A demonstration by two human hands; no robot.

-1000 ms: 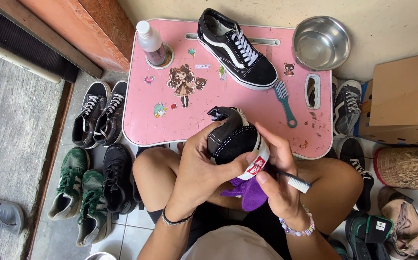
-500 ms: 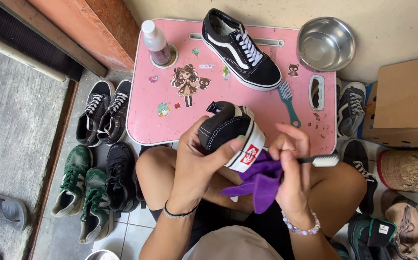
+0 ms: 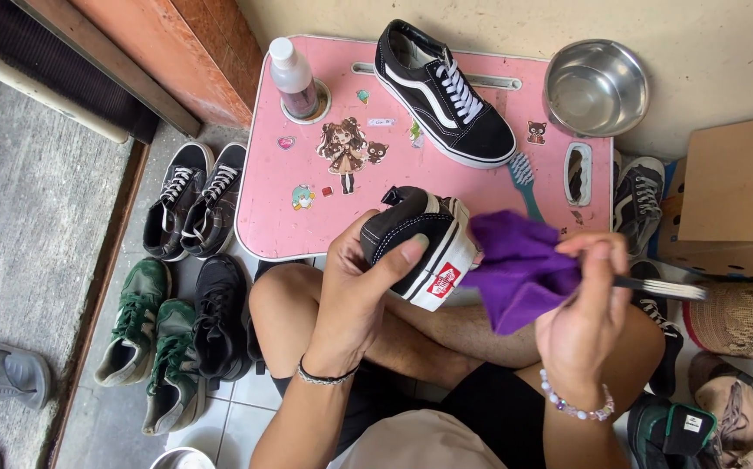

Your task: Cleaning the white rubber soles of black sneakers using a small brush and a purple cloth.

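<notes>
Pairs of black and green shoes (image 3: 181, 287) lay on the floor at the left. The left hand (image 3: 355, 291) was closed around the heel of a black sneaker (image 3: 420, 243), held over the near edge of the pink tabletop (image 3: 307, 208). Just right, touching the sneaker's heel, the right hand (image 3: 580, 317) pinched a purple cloth (image 3: 519, 269) and a slim brush (image 3: 663, 287). A steel bowl (image 3: 596, 87) stood beyond.
</notes>
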